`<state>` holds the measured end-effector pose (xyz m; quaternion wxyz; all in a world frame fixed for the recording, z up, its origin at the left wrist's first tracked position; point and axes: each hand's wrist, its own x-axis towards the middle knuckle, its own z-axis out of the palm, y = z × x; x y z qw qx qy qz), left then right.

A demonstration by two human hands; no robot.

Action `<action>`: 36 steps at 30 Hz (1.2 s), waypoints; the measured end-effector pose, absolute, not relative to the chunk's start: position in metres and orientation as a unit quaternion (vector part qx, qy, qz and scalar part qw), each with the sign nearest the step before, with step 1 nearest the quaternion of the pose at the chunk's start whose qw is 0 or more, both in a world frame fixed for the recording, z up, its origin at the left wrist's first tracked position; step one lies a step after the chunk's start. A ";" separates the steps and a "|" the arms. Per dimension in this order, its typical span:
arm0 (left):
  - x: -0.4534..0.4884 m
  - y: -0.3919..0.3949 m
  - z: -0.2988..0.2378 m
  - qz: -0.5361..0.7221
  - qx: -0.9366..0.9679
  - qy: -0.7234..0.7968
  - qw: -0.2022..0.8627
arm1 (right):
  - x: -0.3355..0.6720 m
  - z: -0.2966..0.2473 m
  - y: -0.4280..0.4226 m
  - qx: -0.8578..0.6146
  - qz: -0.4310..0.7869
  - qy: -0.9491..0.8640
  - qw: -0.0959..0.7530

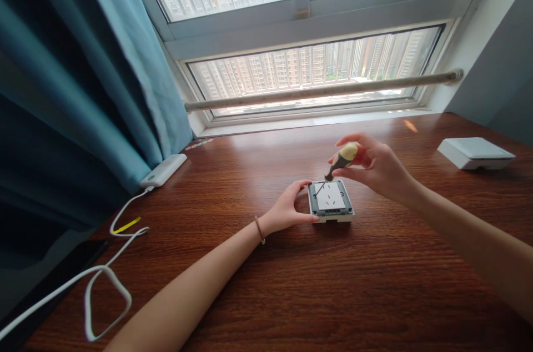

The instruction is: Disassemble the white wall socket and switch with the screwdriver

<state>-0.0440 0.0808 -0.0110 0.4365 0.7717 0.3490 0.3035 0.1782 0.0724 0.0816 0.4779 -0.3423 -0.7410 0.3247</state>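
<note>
Free tabletop (275, 160) behind socket (334, 197) — screwdriver (341, 161) over its face

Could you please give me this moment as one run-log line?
left hand: gripping power socket, left side | right hand: holding screwdriver, tip near socket's left edge | wood-grain table: under socket

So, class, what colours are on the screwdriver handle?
The screwdriver handle is pale yellow and dark grey; the head view shows it.
</note>
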 end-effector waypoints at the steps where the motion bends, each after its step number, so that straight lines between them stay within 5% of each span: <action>1: -0.044 0.081 -0.011 0.302 0.773 0.350 0.434 | 0.178 0.082 0.072 -0.335 0.326 -0.742 0.481; 13: -0.045 0.081 -0.013 0.305 0.774 0.359 0.423 | 0.173 0.073 0.074 -0.351 0.204 -0.731 0.549; 19: -0.045 0.081 -0.013 0.304 0.772 0.362 0.425 | 0.175 0.080 0.070 -0.305 0.281 -0.747 0.520; 26: -0.044 0.081 -0.013 0.311 0.768 0.356 0.433 | 0.174 0.085 0.064 -0.370 0.156 -0.732 0.551; 32: -0.045 0.081 -0.014 0.316 0.768 0.357 0.428 | 0.180 0.087 0.070 -0.322 0.276 -0.741 0.520; 36: -0.045 0.081 -0.014 0.313 0.769 0.354 0.431 | 0.178 0.085 0.070 -0.360 0.192 -0.732 0.546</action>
